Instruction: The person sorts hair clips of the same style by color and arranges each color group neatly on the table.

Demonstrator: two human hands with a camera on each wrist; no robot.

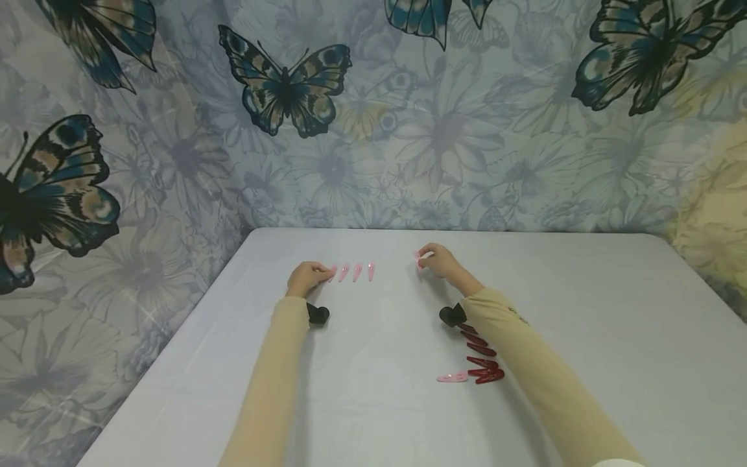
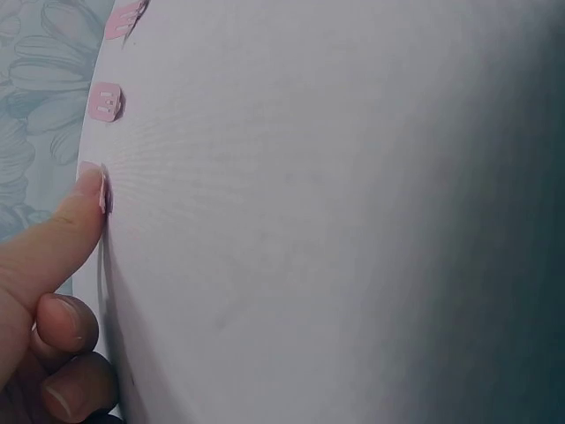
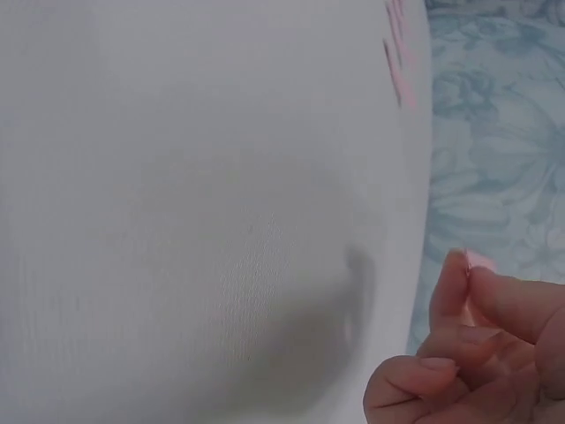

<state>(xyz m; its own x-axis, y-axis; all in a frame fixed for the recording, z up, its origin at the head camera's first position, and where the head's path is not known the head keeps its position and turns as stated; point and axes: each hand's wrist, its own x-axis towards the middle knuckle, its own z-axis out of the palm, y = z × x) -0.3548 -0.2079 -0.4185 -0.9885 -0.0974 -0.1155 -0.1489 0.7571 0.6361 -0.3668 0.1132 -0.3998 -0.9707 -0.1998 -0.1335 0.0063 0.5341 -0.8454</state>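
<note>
At the left end of a row of pink snap hair clips, my left hand (image 1: pixel 306 277) pinches the end clip (image 1: pixel 333 273) at the table. Its thumb (image 2: pixel 66 234) lies against that clip in the left wrist view, with the index finger mostly hidden. Three more pink clips (image 1: pixel 358 272) stand in line to its right, spaced apart. Farther right, my right hand (image 1: pixel 442 261) holds another pink hair clip (image 1: pixel 418 261) between thumb and fingertip, above the tabletop. Only a small corner of this clip (image 3: pixel 479 261) shows in the right wrist view.
Several dark red hair clips (image 1: pixel 482 351) lie in a column beside the right forearm, partly covered by the sleeve. One pink clip (image 1: pixel 452 377) lies sideways at their lower left. Behind the white table (image 1: pixel 373 415) hangs a butterfly-patterned cloth (image 1: pixel 449 136).
</note>
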